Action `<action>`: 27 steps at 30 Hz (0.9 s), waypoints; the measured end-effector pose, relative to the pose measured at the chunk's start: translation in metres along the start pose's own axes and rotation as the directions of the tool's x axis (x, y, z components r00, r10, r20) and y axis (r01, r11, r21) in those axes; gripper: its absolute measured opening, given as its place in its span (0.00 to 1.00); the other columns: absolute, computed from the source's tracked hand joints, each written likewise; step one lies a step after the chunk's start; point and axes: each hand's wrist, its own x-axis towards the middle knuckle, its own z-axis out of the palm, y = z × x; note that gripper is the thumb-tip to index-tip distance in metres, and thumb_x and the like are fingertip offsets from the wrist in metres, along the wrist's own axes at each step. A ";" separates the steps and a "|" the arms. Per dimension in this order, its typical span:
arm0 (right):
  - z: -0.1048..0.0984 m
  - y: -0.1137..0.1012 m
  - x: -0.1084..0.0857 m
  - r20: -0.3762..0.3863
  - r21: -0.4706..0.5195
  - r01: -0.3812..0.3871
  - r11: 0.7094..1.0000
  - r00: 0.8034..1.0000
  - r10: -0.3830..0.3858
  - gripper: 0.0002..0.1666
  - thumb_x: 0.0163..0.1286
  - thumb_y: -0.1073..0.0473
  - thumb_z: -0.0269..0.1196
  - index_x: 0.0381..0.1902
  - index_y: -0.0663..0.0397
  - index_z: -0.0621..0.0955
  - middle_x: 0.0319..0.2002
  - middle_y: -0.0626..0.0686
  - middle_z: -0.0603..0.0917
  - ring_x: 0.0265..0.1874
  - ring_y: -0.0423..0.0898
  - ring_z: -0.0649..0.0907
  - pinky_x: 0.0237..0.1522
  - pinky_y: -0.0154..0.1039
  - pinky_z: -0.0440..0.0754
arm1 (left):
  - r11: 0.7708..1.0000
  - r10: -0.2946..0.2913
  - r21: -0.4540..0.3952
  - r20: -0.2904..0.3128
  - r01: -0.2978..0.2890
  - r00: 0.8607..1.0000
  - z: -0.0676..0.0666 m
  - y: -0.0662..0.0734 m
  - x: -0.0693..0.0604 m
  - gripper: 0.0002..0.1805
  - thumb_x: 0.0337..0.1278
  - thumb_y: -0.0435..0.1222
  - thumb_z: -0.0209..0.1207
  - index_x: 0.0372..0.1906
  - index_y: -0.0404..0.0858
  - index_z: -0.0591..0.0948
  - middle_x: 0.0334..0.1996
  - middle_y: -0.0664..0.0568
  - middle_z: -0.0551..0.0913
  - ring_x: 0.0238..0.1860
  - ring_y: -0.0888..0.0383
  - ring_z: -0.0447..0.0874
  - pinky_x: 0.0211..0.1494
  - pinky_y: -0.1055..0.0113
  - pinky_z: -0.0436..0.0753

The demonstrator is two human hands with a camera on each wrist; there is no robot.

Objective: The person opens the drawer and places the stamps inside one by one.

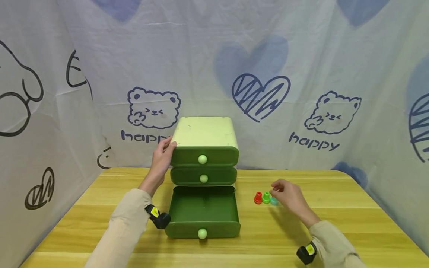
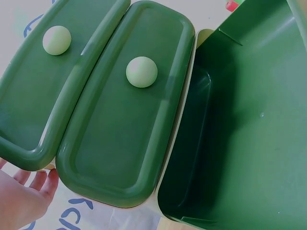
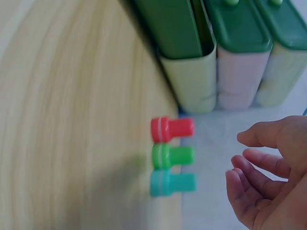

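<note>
A drawer cabinet (image 1: 206, 132) with a pale top and green drawer fronts stands mid-table. Its bottom drawer (image 1: 221, 229) is pulled out, and nothing shows inside. Against the cabinet's upper left side rests my left hand (image 1: 162, 158), fingers extended, also seen in the left wrist view. To the right of the cabinet, three small toy stamps stand in a row: red (image 1: 258, 198), green (image 1: 266, 197) and teal (image 1: 274, 201). My right hand (image 1: 289, 195) hovers over the teal end with fingers loosely bent; the right wrist view shows it apart from the stamps and holding nothing.
The upper drawer (image 1: 186, 157) and middle drawer (image 1: 186, 176) are closed, each with a round pale knob. The wooden table (image 1: 268, 245) extends to both sides. Behind it hangs a white cloth (image 1: 201, 74) printed with hearts and bears.
</note>
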 end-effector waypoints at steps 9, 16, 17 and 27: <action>0.003 0.027 0.010 0.057 0.022 -0.053 0.998 0.997 0.051 0.18 0.57 0.69 0.67 0.44 0.75 0.80 0.40 0.65 0.83 0.42 0.63 0.81 0.46 0.54 0.79 | 1.000 -0.009 -0.003 -0.002 0.009 1.000 0.000 0.000 0.000 0.30 0.71 0.43 0.47 0.73 0.37 0.61 0.67 0.41 0.65 0.65 0.45 0.63 0.66 0.53 0.65; 0.008 0.037 0.011 0.113 0.085 -0.113 0.990 0.988 0.103 0.18 0.58 0.69 0.67 0.45 0.75 0.79 0.39 0.64 0.84 0.40 0.60 0.82 0.41 0.50 0.82 | 1.000 -0.003 -0.005 -0.007 0.003 1.000 0.000 0.000 0.001 0.30 0.71 0.43 0.47 0.72 0.37 0.61 0.67 0.41 0.65 0.64 0.45 0.64 0.66 0.53 0.65; 0.009 0.038 0.011 0.118 0.092 -0.118 0.989 0.987 0.107 0.18 0.58 0.69 0.67 0.46 0.75 0.79 0.38 0.64 0.84 0.40 0.59 0.82 0.40 0.49 0.82 | 1.000 -0.003 -0.006 -0.007 0.003 1.000 0.000 0.000 0.001 0.30 0.71 0.43 0.47 0.72 0.36 0.61 0.67 0.41 0.65 0.64 0.45 0.64 0.66 0.53 0.65; 0.017 0.050 0.011 0.137 0.135 -0.185 0.973 0.976 0.167 0.17 0.60 0.69 0.66 0.47 0.74 0.79 0.39 0.60 0.83 0.39 0.55 0.82 0.37 0.46 0.82 | 1.000 -0.005 -0.006 -0.005 0.005 1.000 0.001 0.001 -0.001 0.30 0.71 0.43 0.47 0.73 0.37 0.61 0.67 0.40 0.64 0.65 0.45 0.63 0.67 0.53 0.65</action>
